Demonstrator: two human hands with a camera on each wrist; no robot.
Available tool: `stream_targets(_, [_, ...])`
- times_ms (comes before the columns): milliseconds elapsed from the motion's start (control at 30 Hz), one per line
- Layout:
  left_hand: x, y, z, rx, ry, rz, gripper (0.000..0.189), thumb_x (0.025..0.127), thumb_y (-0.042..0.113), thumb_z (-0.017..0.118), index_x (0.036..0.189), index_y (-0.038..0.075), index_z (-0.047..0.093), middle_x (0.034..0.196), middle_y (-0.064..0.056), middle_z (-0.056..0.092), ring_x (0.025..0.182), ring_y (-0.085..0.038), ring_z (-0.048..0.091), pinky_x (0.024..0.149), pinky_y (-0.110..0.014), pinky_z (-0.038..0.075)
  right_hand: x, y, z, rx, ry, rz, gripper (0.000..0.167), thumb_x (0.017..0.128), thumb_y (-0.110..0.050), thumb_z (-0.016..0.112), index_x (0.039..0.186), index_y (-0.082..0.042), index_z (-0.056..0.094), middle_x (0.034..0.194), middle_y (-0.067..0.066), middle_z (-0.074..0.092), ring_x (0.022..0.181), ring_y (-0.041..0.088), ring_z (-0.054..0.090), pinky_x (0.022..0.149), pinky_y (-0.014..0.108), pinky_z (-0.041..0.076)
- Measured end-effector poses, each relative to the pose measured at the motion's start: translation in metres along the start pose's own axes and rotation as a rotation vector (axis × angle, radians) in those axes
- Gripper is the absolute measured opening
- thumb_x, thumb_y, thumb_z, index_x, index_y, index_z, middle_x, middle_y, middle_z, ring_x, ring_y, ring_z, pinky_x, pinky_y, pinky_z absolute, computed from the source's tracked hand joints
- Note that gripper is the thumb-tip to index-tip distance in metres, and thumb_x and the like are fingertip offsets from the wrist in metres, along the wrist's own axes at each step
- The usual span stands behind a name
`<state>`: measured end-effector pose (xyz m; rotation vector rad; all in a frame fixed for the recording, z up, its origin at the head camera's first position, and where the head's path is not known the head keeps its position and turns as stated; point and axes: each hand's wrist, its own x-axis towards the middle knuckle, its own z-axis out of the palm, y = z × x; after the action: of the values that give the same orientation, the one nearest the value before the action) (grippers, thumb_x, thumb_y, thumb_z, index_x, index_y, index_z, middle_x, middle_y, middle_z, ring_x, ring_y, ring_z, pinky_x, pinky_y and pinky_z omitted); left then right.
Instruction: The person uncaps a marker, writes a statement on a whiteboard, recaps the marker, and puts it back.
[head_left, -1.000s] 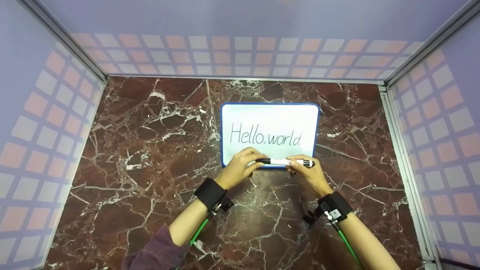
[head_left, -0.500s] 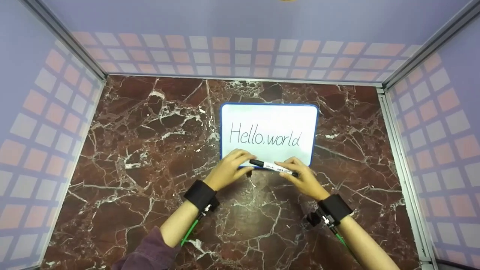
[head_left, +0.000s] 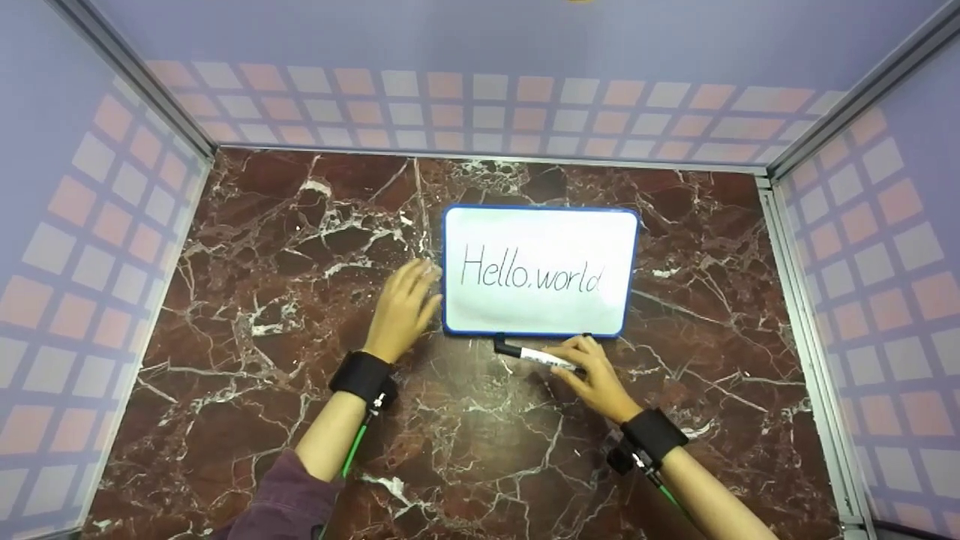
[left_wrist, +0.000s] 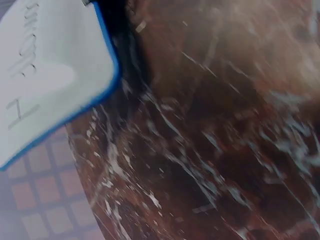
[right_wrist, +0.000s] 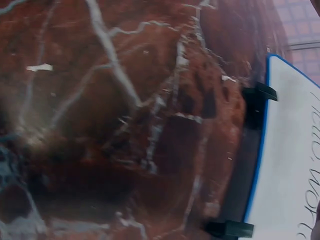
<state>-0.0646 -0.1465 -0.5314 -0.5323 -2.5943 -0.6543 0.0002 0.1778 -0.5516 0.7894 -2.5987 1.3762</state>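
Observation:
A blue-framed whiteboard (head_left: 540, 311) with "Hello.world" in thin black writing sits in the middle of the head view. Black clip-like feet (right_wrist: 240, 229) show along its near edge in the right wrist view. My right hand (head_left: 598, 379) pinches a marker (head_left: 540, 358) by its white barrel, just below that edge. The marker's black cap points left, and its far end is partly hidden by the fingers. My left hand (head_left: 403, 309) holds nothing; its extended fingers are close beside the board's left edge. The left wrist view shows the board's corner, but not the hand.
The board stands on a dark red marbled tabletop (head_left: 300, 315) with white veins. Pale purple panels with pink and white squares form a back wall (head_left: 480, 112) and two side walls. Each wrist wears a black band with a green cable.
My left hand has let go of the marker's capped end and moved left to the board's side. My right hand has brought the marker down toward me, off the board's lower edge.

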Motion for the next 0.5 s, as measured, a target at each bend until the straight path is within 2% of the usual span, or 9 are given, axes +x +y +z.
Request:
stream_targets(300, [-0.014,-0.029,-0.001,0.166,-0.039,-0.137,0.05,0.088,0.023,0.059,0.134,0.005,0.046,0.14,-0.02,0.044,0.133,-0.036,0.037,0.114,-0.05,0.024,-0.02,0.011,0.021,-0.034,-0.004,-0.019,0.029,0.072,-0.006,0.073,0.102,-0.007,0.07,0.087,0.0,0.059,0.081,0.012,0.046,0.074,0.027,0.032])
stream_targets(500, [-0.022,-0.042,-0.001,0.237,-0.071,-0.203,0.056,0.09,0.028,0.056,0.139,0.008,0.04,0.144,-0.02,0.038,0.136,-0.037,0.032,0.113,-0.054,0.024,-0.035,0.018,0.036,-0.04,-0.003,-0.026,0.03,0.071,-0.005,0.074,0.1,-0.006,0.071,0.085,-0.001,0.059,0.079,0.012,0.046,0.071,0.027,0.032])
